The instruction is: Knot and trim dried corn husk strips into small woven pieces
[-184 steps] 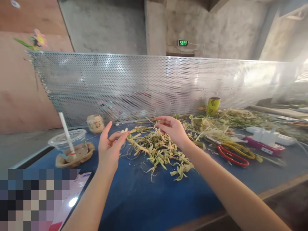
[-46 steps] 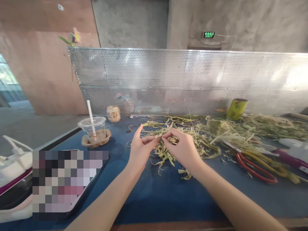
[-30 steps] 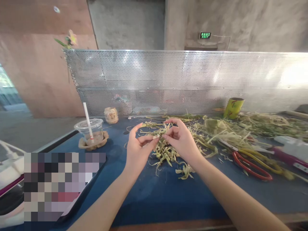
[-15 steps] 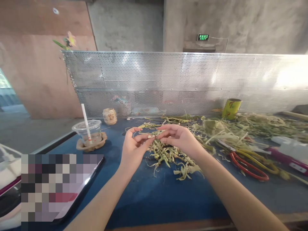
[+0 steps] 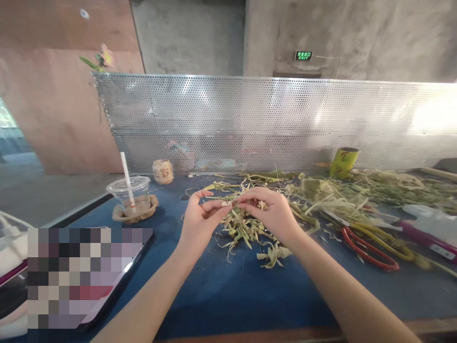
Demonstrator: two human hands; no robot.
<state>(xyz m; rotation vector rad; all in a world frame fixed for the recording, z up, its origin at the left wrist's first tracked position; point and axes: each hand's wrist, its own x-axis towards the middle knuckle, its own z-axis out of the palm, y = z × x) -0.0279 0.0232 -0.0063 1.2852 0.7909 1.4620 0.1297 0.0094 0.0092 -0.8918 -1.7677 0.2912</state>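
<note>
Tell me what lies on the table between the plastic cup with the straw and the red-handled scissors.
In the head view, between the plastic cup and the scissors: both hands, left and right, over the pile of dried plant strips.

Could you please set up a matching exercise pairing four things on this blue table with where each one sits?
Things:
1. plastic cup with a straw
2. red-handled scissors
3. yellow-green can
4. pile of dried plant strips

Places:
A. far right, by the perforated metal screen
B. under both hands, mid-table
C. left side, on a brown holder
D. right of the hands, lying flat

Pairs: 1-C, 2-D, 3-A, 4-B
</note>
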